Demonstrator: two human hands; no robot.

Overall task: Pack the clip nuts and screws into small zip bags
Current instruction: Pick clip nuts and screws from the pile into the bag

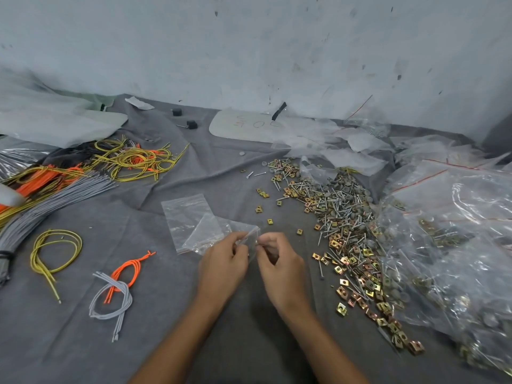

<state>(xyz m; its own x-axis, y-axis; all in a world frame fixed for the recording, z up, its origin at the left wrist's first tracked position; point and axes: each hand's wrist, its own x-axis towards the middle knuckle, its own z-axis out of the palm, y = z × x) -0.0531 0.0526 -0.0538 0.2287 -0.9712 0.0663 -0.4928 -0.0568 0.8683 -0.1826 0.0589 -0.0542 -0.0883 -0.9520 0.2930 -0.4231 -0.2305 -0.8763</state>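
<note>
A small clear zip bag point(250, 236) is held between both hands at the middle of the grey cloth. My left hand point(223, 266) pinches its left edge and my right hand point(279, 263) pinches its right edge. Under and behind it lie more empty zip bags point(191, 217) with red zip strips. To the right, a long heap of gold clip nuts and silver screws point(343, 231) runs from the far centre down to the near right. A few loose clip nuts point(263, 193) lie scattered left of the heap.
Large clear plastic bags point(454, 239) holding more hardware fill the right side. Yellow, orange and grey cords point(110, 284) lie at the left, with bigger bundles point(69, 173) behind. Crumpled plastic point(346, 145) and a pale board point(246, 126) sit near the wall.
</note>
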